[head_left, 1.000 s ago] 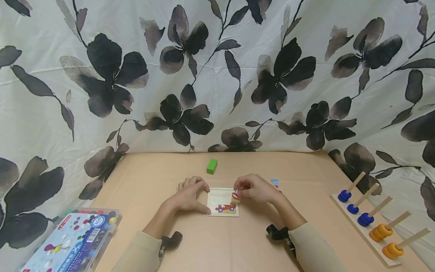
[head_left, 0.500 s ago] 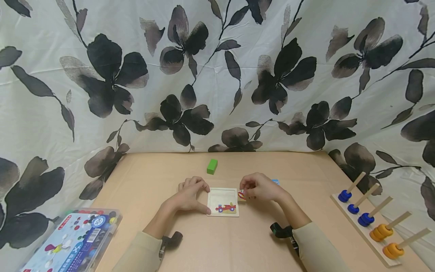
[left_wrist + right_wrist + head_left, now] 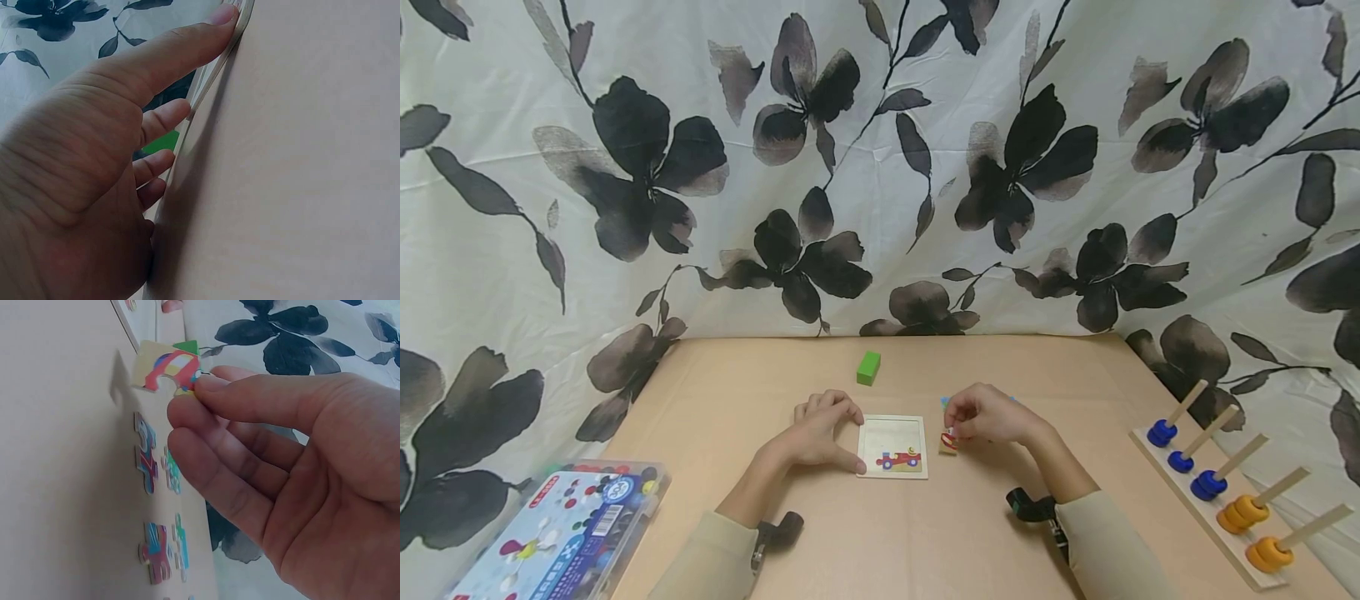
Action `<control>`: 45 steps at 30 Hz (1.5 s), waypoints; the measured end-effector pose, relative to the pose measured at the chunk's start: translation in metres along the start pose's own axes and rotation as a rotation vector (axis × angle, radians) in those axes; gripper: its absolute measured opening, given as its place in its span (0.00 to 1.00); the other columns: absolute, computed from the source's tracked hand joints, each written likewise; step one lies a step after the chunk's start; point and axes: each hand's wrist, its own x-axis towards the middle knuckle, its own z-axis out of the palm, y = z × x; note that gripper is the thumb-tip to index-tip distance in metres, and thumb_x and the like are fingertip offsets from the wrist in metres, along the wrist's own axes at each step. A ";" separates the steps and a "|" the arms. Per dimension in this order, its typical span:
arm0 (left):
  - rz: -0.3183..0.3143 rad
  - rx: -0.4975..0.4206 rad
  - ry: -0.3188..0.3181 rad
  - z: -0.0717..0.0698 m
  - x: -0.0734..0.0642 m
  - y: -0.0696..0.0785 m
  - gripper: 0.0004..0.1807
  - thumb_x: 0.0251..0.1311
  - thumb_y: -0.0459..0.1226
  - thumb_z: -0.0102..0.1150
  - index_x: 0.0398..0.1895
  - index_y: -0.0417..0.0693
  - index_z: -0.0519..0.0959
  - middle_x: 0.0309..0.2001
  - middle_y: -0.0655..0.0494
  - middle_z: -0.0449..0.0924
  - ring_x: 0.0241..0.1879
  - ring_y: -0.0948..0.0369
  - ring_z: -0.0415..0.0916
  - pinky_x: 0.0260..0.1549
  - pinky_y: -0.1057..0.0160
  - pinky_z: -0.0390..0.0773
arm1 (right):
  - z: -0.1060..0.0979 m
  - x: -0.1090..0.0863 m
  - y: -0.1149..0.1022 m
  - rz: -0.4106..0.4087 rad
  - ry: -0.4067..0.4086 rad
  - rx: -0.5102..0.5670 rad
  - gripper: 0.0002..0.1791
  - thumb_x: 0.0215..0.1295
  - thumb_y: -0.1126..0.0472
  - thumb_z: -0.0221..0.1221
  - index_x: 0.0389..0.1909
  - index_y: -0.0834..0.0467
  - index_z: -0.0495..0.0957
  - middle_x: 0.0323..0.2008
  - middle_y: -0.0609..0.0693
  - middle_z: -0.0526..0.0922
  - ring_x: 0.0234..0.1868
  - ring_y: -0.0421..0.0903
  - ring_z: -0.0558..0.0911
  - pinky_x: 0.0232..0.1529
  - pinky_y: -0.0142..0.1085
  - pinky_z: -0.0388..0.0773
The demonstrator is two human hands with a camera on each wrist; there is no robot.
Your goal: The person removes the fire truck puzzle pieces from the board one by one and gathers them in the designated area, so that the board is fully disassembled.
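Observation:
In the head view a shallow square wooden puzzle tray [image 3: 887, 433] lies flat, with a red-vehicle picture piece [image 3: 898, 461] inside its lower right part. My left hand [image 3: 820, 433] rests along the tray's left edge, fingers spread. Its thumb [image 3: 212, 37] touches the rim in the left wrist view. Just right of the tray, my right hand [image 3: 988, 414] pinches a small jigsaw piece [image 3: 150, 362] between thumb and fingertips. That piece is red, yellow and green with a rounded notch, and it is tilted above the table. Part of it is hidden by the fingertips.
Several loose jigsaw pieces [image 3: 156, 553] lie on the table by my right hand. A green block [image 3: 868, 368] sits behind the tray. At the left is a clear-sided toy box [image 3: 550, 533]; at the right, a peg board [image 3: 1206, 512] with blue and orange rings.
My right hand has moved right, carrying the jigsaw piece from over the tray's right edge to beside the tray. The left hand and tray stay in place.

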 end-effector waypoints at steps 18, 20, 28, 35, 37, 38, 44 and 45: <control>0.000 -0.003 -0.006 0.001 0.000 0.000 0.37 0.33 0.60 0.85 0.49 0.65 0.78 0.68 0.55 0.65 0.70 0.47 0.55 0.64 0.42 0.51 | -0.004 -0.005 0.010 0.023 -0.086 0.050 0.03 0.63 0.77 0.62 0.34 0.69 0.83 0.23 0.61 0.82 0.22 0.44 0.74 0.22 0.30 0.69; -0.001 -0.002 -0.004 0.001 0.000 0.000 0.37 0.33 0.60 0.85 0.49 0.65 0.78 0.68 0.54 0.65 0.70 0.47 0.55 0.64 0.41 0.52 | -0.003 -0.005 0.011 0.023 -0.090 0.045 0.04 0.62 0.77 0.62 0.34 0.69 0.83 0.23 0.60 0.82 0.22 0.44 0.75 0.24 0.29 0.70; -0.011 0.002 -0.005 0.000 0.000 0.001 0.37 0.32 0.60 0.85 0.48 0.66 0.78 0.68 0.56 0.65 0.70 0.48 0.55 0.65 0.42 0.51 | -0.005 -0.005 0.016 0.020 -0.113 0.047 0.04 0.61 0.78 0.62 0.34 0.69 0.83 0.22 0.55 0.82 0.22 0.40 0.76 0.27 0.32 0.76; -0.011 -0.005 -0.002 0.000 0.000 0.002 0.37 0.32 0.60 0.85 0.48 0.66 0.78 0.68 0.56 0.65 0.69 0.48 0.55 0.64 0.42 0.52 | -0.003 -0.005 0.016 0.050 -0.118 0.039 0.04 0.61 0.77 0.63 0.34 0.68 0.84 0.23 0.53 0.83 0.23 0.44 0.77 0.27 0.33 0.78; -0.014 0.001 -0.001 0.000 0.000 0.001 0.37 0.32 0.60 0.85 0.49 0.66 0.78 0.68 0.56 0.65 0.69 0.49 0.55 0.64 0.43 0.52 | -0.002 -0.005 0.015 0.060 -0.118 0.033 0.04 0.60 0.77 0.64 0.34 0.67 0.84 0.23 0.53 0.83 0.23 0.45 0.78 0.27 0.33 0.78; -0.015 0.003 -0.001 0.000 0.000 0.001 0.37 0.32 0.60 0.85 0.49 0.66 0.78 0.68 0.56 0.65 0.69 0.49 0.55 0.64 0.43 0.52 | -0.002 -0.005 0.014 0.064 -0.118 0.030 0.04 0.60 0.77 0.64 0.34 0.67 0.84 0.23 0.53 0.83 0.23 0.46 0.78 0.27 0.34 0.78; -0.019 0.009 -0.001 0.000 0.000 0.001 0.37 0.32 0.61 0.85 0.49 0.66 0.78 0.68 0.57 0.65 0.70 0.49 0.54 0.64 0.43 0.52 | -0.001 -0.004 0.016 0.088 -0.114 0.018 0.04 0.61 0.75 0.66 0.33 0.64 0.85 0.23 0.54 0.84 0.22 0.46 0.80 0.27 0.36 0.80; -0.019 0.006 0.000 0.000 0.000 0.001 0.37 0.32 0.61 0.85 0.49 0.66 0.78 0.68 0.57 0.65 0.70 0.49 0.54 0.64 0.43 0.52 | 0.000 -0.004 0.017 0.092 -0.114 0.017 0.04 0.61 0.75 0.66 0.33 0.64 0.85 0.23 0.53 0.84 0.22 0.46 0.80 0.27 0.36 0.80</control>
